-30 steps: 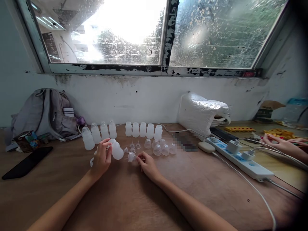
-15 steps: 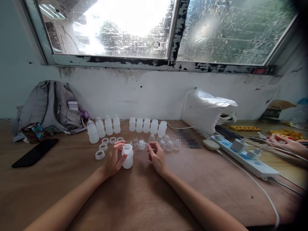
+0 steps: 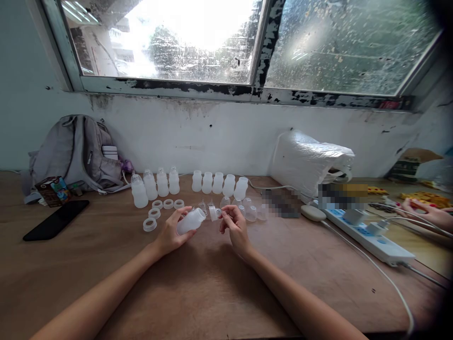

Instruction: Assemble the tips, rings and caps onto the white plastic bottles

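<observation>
My left hand (image 3: 174, 230) is closed around a frosted white baby bottle (image 3: 191, 222), which lies tilted with its open mouth toward the right. Facing that mouth, a clear bottle nipple with a collar ring (image 3: 213, 213) is pinched by its tip in the fingers of my right hand (image 3: 234, 227). A small gap separates the ring from the bottle. Behind the hands lies a loose clear nipple (image 3: 202, 206). Several white collar rings (image 3: 149, 225) rest left of my left hand. Clear domed caps (image 3: 250, 212) stand just beyond my right hand, partly hidden by it.
Capped bottles (image 3: 140, 192) and open bottles (image 3: 241, 188) stand in rows behind. At left are a phone (image 3: 56, 220), a carton (image 3: 53, 191) and a grey backpack (image 3: 76, 151). A power strip (image 3: 375, 238) with cables and another person's hand (image 3: 421, 212) are at right.
The bottle has gone from upright to tilted, its mouth turned right, with my left hand now wrapped around it. The nipple and ring have turned on edge toward the bottle's mouth.
</observation>
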`<state>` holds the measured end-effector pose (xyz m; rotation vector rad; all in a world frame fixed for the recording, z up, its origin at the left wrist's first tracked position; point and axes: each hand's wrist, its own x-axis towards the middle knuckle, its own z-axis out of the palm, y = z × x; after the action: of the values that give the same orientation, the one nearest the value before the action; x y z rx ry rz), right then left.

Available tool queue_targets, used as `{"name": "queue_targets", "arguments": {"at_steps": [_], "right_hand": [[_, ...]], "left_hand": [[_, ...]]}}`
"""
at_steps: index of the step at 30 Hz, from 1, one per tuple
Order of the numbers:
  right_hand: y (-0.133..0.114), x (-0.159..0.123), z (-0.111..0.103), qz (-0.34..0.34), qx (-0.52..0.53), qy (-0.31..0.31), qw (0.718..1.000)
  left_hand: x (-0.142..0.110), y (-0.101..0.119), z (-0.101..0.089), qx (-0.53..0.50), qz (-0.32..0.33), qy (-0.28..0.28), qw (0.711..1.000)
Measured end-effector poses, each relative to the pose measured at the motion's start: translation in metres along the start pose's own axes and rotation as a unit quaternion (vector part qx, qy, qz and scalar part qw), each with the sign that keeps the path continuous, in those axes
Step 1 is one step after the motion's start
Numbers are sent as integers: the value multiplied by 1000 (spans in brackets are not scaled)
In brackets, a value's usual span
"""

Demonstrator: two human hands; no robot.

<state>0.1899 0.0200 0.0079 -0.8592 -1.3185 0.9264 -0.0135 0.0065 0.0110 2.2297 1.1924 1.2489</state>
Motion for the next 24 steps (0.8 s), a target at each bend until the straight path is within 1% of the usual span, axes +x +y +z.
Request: {"name": "queue_targets", "arguments": {"at_steps": [5,8,11,14,24], "right_hand": [[4,-3,2,0,-28,-54,998],[4,-4,2,-3,-43,-74,996],[4,-4,2,-3,-47,-77,996],[5,-3,1,3,-54,-79,995],[3,-2,-3,-15,-120,-79,989]], "left_hand": [[-2,6,0,5,-2,-59,998],[-3,8,0,8,-2,-58,998],[-3,8,-1,8,0,-55,998],[-3,9,-2,8,4,-68,998],[-2,20,-9,-1,6,-93,996]]}}
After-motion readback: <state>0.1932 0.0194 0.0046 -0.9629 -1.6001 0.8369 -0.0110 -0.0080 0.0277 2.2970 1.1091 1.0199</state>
